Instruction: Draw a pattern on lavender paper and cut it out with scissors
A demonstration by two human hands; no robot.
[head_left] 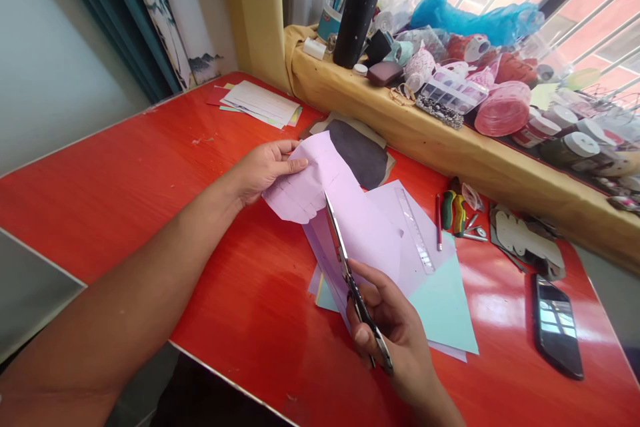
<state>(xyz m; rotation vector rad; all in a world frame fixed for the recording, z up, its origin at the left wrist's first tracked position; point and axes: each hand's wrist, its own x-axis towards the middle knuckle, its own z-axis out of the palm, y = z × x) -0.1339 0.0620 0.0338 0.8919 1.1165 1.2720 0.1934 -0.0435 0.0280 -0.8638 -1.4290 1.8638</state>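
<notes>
My left hand (273,170) pinches the left part of a lilac sheet of paper (345,193), thumb on top. Faint drawn lines run across the held part. In my right hand (387,327) is a pair of scissors (350,280) with dark handles, its blades pointing up and away at the sheet. The blade tips are at a cut edge beside the held part. Under the lilac sheet lie more lilac sheets and a light-blue sheet (445,300). A clear ruler (415,230) rests on the paper to the right.
A dark grey paper piece (360,153) lies behind the sheet. Right are a pencil (439,223), pliers (454,210), cut-out shapes (525,240) and a phone (556,327). Papers (260,102) lie at the back left of the red table (150,173). Craft supplies crowd the ledge (360,97).
</notes>
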